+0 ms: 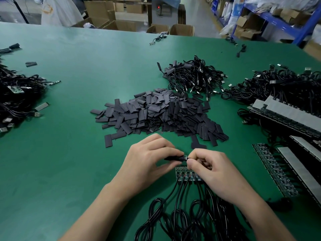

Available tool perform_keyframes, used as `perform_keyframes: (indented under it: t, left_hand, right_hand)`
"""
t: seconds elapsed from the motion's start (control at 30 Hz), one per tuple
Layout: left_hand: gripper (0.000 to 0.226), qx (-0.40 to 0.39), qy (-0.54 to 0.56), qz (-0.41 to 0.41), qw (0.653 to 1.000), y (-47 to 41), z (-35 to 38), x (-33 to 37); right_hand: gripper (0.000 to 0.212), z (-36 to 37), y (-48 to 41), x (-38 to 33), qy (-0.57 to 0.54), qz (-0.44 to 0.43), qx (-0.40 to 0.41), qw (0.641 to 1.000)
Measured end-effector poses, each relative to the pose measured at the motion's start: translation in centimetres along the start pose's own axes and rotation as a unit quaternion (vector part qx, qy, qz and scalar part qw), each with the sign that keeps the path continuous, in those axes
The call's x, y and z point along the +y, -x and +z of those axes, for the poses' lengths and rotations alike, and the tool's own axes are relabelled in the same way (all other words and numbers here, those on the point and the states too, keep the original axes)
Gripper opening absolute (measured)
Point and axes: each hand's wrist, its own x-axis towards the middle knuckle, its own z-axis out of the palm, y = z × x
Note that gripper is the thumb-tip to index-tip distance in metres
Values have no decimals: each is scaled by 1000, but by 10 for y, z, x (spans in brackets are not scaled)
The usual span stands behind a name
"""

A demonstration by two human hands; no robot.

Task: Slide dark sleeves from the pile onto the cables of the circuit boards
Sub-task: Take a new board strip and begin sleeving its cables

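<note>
The left hand (151,160) pinches a flat dark heat-shrink sleeve (173,158) between thumb and forefinger, its other fingers loosely curled. The right hand (213,173) pinches the tip of a small green circuit board (185,156) at the sleeve's mouth, with its remaining fingers tucked in. They meet just above a short strip of green circuit boards (186,174) lying on the mat, whose thin black cables (178,213) trail in loops toward the person.

To do this well, I judge, the flattened mouth should be squeezed open at its edges, the board kept in line with it, and the push kept gentle so the wire joints are not strained.

Just beyond the hands sits the broad pile of dark sleeves (156,113), on a green table mat (69,153). Heaps of black USB cables (194,77) lie farther off and to both sides, with grey-backed board panels (298,171) at right. Behind stand brown cardboard boxes (107,13) and blue metal shelving (271,18).
</note>
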Motion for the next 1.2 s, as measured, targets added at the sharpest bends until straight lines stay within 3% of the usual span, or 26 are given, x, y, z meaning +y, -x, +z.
perform_keyframes:
  t: [0.23, 0.37, 0.5, 1.0, 1.1, 1.2]
  left_hand:
    - [17, -1, 4, 7, 1000, -1, 1, 2]
    - [29, 75, 31, -71, 994, -1, 1, 4]
    - [24, 132, 99, -151, 975, -1, 0, 6]
    - [20, 121, 164, -170, 964, -3, 8, 17]
    - [12, 136, 233, -224, 936, -3, 11, 22]
    - [6, 149, 377, -304, 862, -5, 14, 24]
  right_hand:
    - [20, 2, -1, 0, -6, -2, -19, 1000]
    - [31, -2, -3, 2, -87, 9, -8, 996]
    - [21, -3, -5, 4, -173, 23, -8, 985]
    - [28, 6, -6, -1, -207, 51, -27, 977]
    - [27, 8, -7, -1, -198, 44, -36, 979]
    - [23, 6, -7, -2, -172, 34, -18, 984]
